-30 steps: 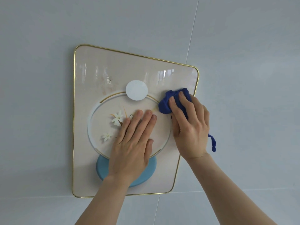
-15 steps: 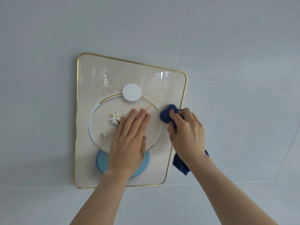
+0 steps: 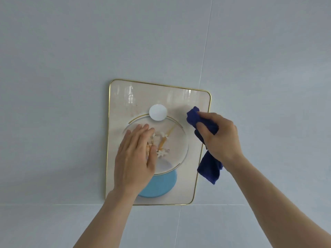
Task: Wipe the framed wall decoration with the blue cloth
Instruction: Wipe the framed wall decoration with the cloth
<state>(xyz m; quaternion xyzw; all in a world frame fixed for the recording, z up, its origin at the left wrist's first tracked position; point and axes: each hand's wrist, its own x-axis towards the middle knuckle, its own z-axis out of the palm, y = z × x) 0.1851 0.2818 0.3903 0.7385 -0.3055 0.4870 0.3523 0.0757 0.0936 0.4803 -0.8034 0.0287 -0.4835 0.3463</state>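
Currently the framed wall decoration [image 3: 161, 97], hung on the pale wall [image 3: 62, 68], is braced by the left hand [image 3: 134, 158], fingers extended flat over its lower-left half. Further right, the blue cloth [image 3: 194, 116] is gripped by the right hand [image 3: 220, 138] and pressed near the frame's right edge, one end left hanging.

A home interior, likely: pale tiled wall [image 3: 71, 68] bearing a gold-edged framed decoration [image 3: 179, 101]

Hidden and cut-off parts

The left hand [image 3: 133, 159] covers part of the picture's [image 3: 157, 97] flowers; the right hand [image 3: 221, 136] hides the cloth's [image 3: 210, 168] middle; both forearms run off the bottom edge.
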